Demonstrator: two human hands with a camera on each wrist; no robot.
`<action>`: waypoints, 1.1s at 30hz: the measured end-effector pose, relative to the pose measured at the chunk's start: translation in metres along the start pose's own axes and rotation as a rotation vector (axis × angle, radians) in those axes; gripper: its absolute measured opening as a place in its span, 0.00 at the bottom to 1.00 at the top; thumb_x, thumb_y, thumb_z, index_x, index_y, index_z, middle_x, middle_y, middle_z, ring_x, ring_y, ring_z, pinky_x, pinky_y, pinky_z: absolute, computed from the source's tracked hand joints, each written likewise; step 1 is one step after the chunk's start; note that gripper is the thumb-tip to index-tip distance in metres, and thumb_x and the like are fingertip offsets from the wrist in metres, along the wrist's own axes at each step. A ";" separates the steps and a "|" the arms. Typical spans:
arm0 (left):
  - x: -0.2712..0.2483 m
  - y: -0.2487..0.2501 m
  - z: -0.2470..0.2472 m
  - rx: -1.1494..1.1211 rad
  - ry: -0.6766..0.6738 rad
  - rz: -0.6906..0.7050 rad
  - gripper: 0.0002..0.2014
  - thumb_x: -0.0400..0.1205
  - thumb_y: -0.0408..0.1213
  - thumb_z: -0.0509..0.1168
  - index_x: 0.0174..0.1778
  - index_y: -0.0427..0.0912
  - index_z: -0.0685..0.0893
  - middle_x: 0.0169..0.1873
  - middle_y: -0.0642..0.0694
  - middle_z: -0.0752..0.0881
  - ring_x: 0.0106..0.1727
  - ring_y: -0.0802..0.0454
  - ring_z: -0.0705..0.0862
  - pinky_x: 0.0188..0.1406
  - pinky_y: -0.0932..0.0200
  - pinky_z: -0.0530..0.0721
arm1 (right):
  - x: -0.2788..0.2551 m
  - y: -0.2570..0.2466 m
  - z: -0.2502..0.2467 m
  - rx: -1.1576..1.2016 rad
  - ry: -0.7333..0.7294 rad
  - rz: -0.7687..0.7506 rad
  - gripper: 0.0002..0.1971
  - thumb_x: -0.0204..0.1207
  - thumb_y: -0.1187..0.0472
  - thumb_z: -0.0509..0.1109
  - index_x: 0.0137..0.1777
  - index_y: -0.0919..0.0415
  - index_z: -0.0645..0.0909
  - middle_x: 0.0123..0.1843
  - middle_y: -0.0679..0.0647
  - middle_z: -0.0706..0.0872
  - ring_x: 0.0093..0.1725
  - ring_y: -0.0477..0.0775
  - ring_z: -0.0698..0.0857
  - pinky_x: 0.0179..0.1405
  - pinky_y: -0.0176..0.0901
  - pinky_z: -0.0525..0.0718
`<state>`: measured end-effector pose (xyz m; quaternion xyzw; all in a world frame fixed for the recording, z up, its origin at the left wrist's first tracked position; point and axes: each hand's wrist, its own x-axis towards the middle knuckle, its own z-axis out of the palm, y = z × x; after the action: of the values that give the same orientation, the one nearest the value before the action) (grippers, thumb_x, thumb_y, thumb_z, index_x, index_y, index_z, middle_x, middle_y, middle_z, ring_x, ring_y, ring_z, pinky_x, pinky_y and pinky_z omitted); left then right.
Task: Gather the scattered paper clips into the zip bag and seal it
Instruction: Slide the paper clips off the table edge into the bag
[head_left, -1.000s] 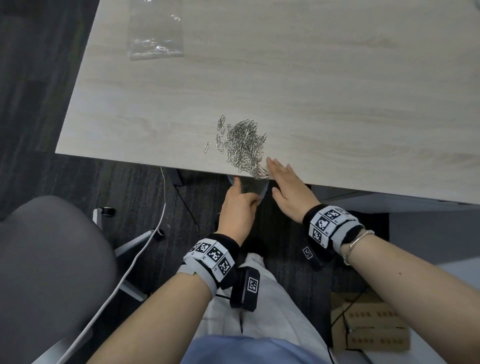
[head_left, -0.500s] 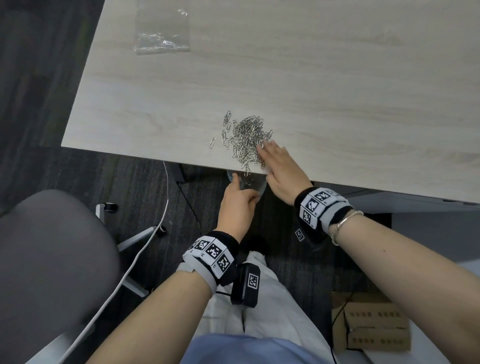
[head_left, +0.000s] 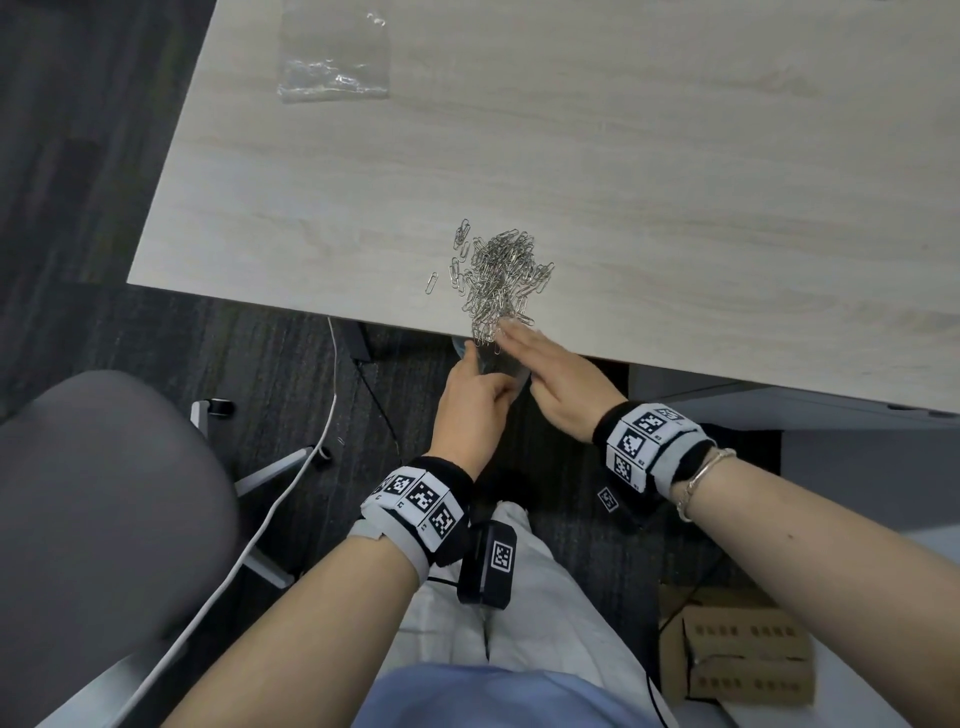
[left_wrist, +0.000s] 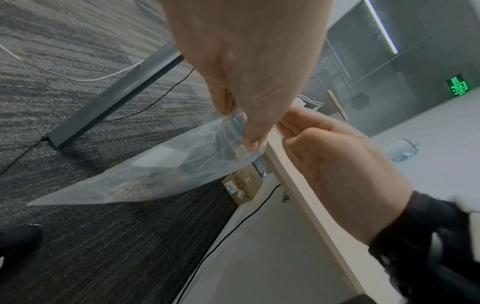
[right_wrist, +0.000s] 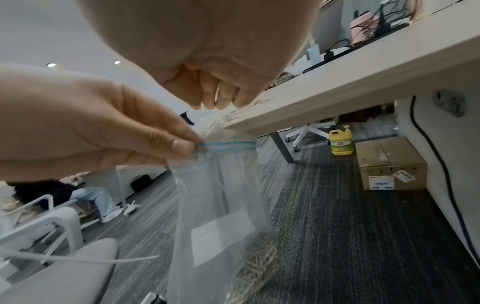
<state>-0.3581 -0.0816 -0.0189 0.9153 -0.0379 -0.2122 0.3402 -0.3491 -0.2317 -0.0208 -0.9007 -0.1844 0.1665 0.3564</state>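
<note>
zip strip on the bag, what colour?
Blue zip strip; clearest in the right wrist view.

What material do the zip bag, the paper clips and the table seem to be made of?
Zip bag: thin clear plastic film, creased, with a blue zip strip. Paper clips: bent metal wire, likely steel, silvery and shiny. Table: pale wood-grain top with a matte look; laminate or solid wood, I cannot tell.
</note>
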 end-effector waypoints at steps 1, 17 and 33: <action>0.000 0.001 -0.001 0.003 -0.004 -0.006 0.10 0.82 0.36 0.64 0.54 0.40 0.89 0.80 0.30 0.58 0.79 0.37 0.62 0.76 0.47 0.68 | 0.001 0.001 -0.004 0.000 0.037 0.022 0.34 0.73 0.78 0.51 0.80 0.62 0.58 0.83 0.56 0.56 0.81 0.44 0.51 0.79 0.30 0.41; 0.001 -0.006 -0.006 -0.005 0.011 -0.011 0.09 0.82 0.37 0.65 0.52 0.41 0.89 0.79 0.28 0.58 0.80 0.36 0.61 0.74 0.49 0.67 | 0.016 -0.003 0.000 -0.178 -0.151 -0.034 0.33 0.75 0.74 0.54 0.81 0.64 0.53 0.84 0.58 0.49 0.84 0.53 0.46 0.79 0.38 0.37; 0.002 -0.011 -0.014 0.015 -0.004 -0.070 0.10 0.82 0.37 0.64 0.56 0.44 0.88 0.80 0.31 0.57 0.81 0.39 0.59 0.75 0.53 0.62 | 0.059 -0.012 -0.010 -0.311 -0.063 0.043 0.31 0.77 0.67 0.56 0.81 0.63 0.53 0.85 0.59 0.49 0.84 0.57 0.45 0.81 0.46 0.38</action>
<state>-0.3513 -0.0653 -0.0172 0.9182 -0.0081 -0.2254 0.3255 -0.2955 -0.2026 -0.0159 -0.9431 -0.1995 0.1716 0.2032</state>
